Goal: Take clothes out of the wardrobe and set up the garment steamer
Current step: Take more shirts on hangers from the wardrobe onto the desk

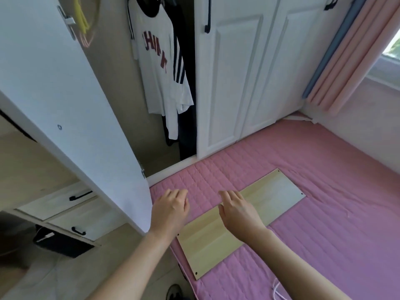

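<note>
Wardrobe (121, 87) open at 12 o'clock; jersey (161, 68) hangs lengthwise; my left hand (171, 210) nearer, right hand (238, 210) beside, both released.

A pale wooden board (238, 221) with small holes at its corners lies flat and slantwise on the pink quilted bed cover (324, 213), near the cover's left edge. Pink curtains (350, 61) with a blue strip (329, 50) beside them hang in the far right corner by the window (391, 48). Low on the left stand light drawers (71, 208) with black handles, a dark bag (62, 243) lies on the floor just in front of them, and a thin white cord (279, 291) shows at the bottom edge of the bed.
</note>
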### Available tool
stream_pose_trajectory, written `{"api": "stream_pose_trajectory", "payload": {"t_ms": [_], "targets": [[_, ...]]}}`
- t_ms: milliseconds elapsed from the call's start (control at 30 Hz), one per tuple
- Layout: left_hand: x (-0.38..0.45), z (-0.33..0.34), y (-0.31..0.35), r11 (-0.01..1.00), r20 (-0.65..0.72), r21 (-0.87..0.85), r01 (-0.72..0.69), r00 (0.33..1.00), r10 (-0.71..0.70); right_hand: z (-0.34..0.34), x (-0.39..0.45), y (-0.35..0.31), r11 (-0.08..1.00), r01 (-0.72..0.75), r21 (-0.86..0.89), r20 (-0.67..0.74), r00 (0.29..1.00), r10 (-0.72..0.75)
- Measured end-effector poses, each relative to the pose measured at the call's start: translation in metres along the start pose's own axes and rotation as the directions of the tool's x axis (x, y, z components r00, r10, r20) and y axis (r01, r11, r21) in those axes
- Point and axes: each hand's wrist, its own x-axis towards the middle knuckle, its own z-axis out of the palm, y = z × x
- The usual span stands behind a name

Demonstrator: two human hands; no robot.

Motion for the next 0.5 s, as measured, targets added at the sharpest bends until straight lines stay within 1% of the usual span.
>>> {"api": "stream_pose_trajectory", "payload": {"t_ms": [167, 267, 500], "targets": [[0.058, -0.021, 0.002, 0.998, -0.14, 0.054, 0.036, 0.99, -0.028, -0.031, 0.054, 0.009, 0.998, 0.058, 0.014, -0.135, 0.989, -0.056], [0.092, -0.034, 0.002, 0.997, -0.212, 0.064, 0.048, 0.977, -0.033, -0.05, 0.081, 0.009, 0.995, 0.1, -0.006, -0.193, 0.976, -0.1], [0.177, -0.076, -0.005, 0.993, -0.31, 0.097, 0.068, 0.95, -0.035, -0.104, 0.154, 0.008, 0.979, 0.184, -0.084, -0.203, 0.959, -0.197]]}}
